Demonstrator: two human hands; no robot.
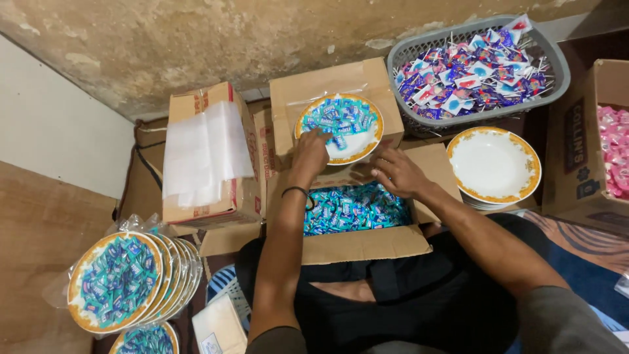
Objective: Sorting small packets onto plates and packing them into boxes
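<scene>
Down on the floor, the biggest thing before the person is the open cardboard box (367,246) right at their lap, its inside filled with small teal-wrapped candies (354,208). Up to the right sits a grey plastic basket (547,49) heaped with purple, red and white wrapped sweets on sticks (472,72). At the far right edge another carton (580,144) holds pink-wrapped sweets (614,151). To the left stands a closed carton (209,196) with a sheaf of clear plastic bags (203,151) draped over its top. Lower left, a row of wrapped plates (124,278), each loaded with teal candies, leans on edge, one behind another.

Just beyond the open box, a smaller closed carton (308,88) bears a white plate with a gold rim (357,149), and a pile of teal candies (341,118) lies on its upper half. A short stack of empty plates of the same kind (495,164) rests just beside the basket, to the right of the open box.

The left hand (311,152), a dark band on its wrist, lies on the left rim of the filled plate, fingers curled loosely at the candies; whether it pinches one I cannot tell. The right hand (396,172) rests palm down at the plate's lower right edge, fingers spread and flat, holding nothing.
</scene>
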